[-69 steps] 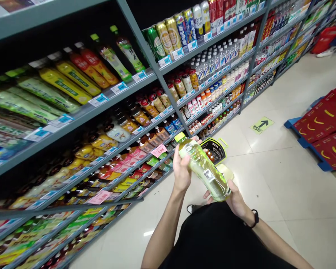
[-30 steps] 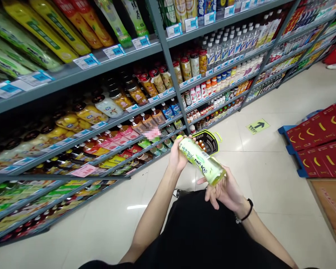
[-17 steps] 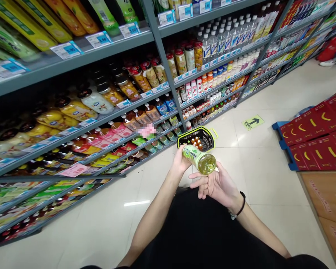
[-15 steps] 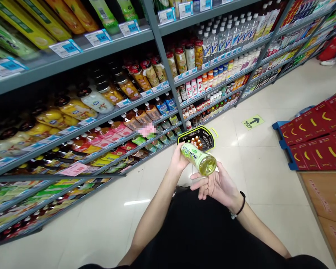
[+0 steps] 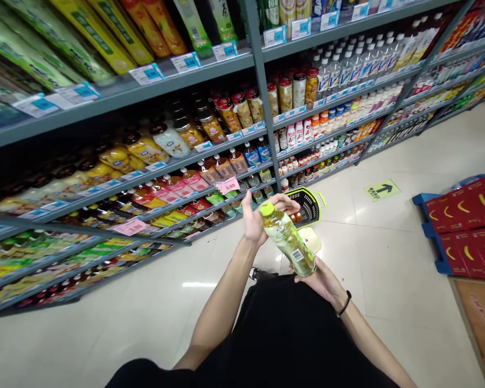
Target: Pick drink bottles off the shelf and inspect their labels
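A clear bottle of pale green drink (image 5: pixel 289 242) with a bright green cap is tilted in front of my body, its cap towards the shelves and its barcode side facing up. My right hand (image 5: pixel 321 283) grips it near the base, with the fingers partly hidden beneath. Around the cap end, my left hand (image 5: pixel 256 223) is open, thumb raised and fingers stretched out behind the bottle. Beyond the hands, a black basket with a yellow-green rim (image 5: pixel 307 205) rests on the floor with small orange-brown bottles inside, partly covered by my left hand.
Shelves of bottled drinks (image 5: pixel 165 140) with price tags run along the left and far side. A pale yellow flat object (image 5: pixel 310 240) lies by the basket. A green arrow sign (image 5: pixel 382 189) is on the floor. Red cartons (image 5: pixel 469 226) on a blue pallet stand right.
The bottle has turned so its cap end and barcode now show instead of its base. My left hand has loosened and spread its fingers; my right hand has closed on the base.
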